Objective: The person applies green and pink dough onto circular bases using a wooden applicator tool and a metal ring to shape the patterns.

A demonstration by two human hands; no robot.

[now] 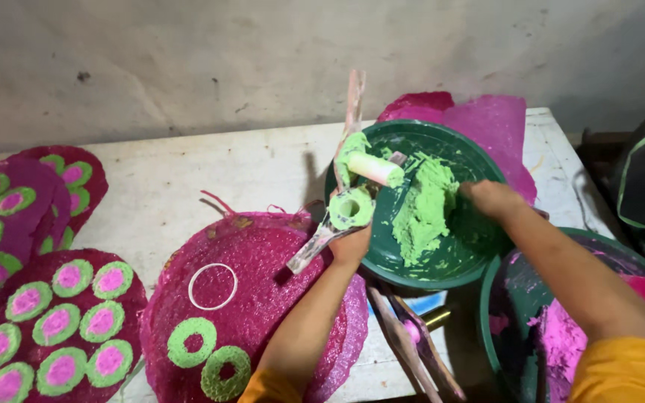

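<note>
This is a small handcraft workshop, rough and hand-run rather than a factory. A stained, paint-smeared whitish worktable (210, 175) stands against a bare, blotched grey plaster wall (188, 60). Round magenta woven mats (251, 298) lie across the table, and to the near left a stack of finished ones (54, 321) carries green rings with pink centres. On the right sit a dark green plastic basin of light green paste (427, 205) and a second green basin smeared with pink paste (543, 336). Paste-caked wooden-handled stamping tools (352, 201) and spare sticks (412, 343) lie about.
</note>
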